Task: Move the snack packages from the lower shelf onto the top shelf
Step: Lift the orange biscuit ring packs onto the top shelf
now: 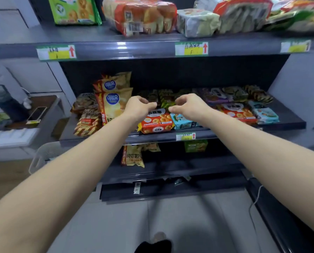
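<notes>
We faced a grey store rack, reading it from the left. On the top shelf (pixel 101 51) a green biscuit bag (pixel 74 10) stood upright. Below it, on the lower shelf (pixel 287 117), two yellow crisp bags (pixel 114 101) stood one behind the other. Our left hand (pixel 139 107) reached in just right of them, fingers half curled and thumb pointing inward. It was over the upper edge of an orange-red biscuit pack (pixel 156 123) that lay flat at the shelf's front lip. Our right hand (pixel 188 105) mirrored it from the other side, fingers likewise bent (whether either hand pinched the wrapper or merely hovered at it, we could not tell). A pale blue pack (pixel 181 122) lay touching the orange-red one, under the right wrist. Farther right lay a second orange-red pack (pixel 239 112) and another pale blue pack (pixel 263 114), with dark-wrapped snacks (pixel 234 94) in the row behind.
</notes>
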